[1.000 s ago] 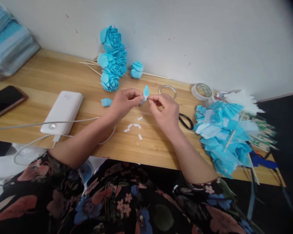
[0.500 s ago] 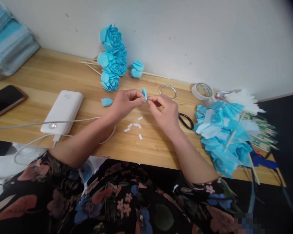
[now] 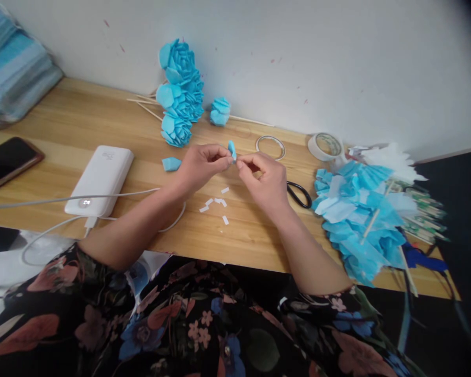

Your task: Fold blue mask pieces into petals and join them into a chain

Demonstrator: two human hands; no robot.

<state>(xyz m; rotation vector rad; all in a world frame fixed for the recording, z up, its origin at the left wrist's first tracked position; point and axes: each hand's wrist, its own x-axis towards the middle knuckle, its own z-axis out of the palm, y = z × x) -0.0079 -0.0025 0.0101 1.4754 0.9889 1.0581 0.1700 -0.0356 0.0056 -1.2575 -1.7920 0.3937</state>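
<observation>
Between my hands is a small curled blue paper petal (image 3: 231,148), standing upright. My left hand (image 3: 202,166) pinches its lower part between thumb and fingers. My right hand (image 3: 266,183) is closed too, its thumb and fingertips at the petal's lower right edge; anything smaller in that pinch is hidden. On the wooden table below lie several small white paper strips (image 3: 220,201). A loose blue petal (image 3: 171,164) rests just beside my left wrist. Black scissor handles (image 3: 299,195) poke out from behind my right hand.
Finished blue paper roses (image 3: 180,99) on sticks lie by the wall, with a smaller rose (image 3: 220,111) alongside. Tape rolls (image 3: 325,146) and crumpled blue paper flowers (image 3: 357,214) are at right. A white power bank (image 3: 100,180) with cables and a phone (image 3: 10,163) are at left.
Both hands keep the same pinch on the petal, almost still. The view has shifted very slightly.
</observation>
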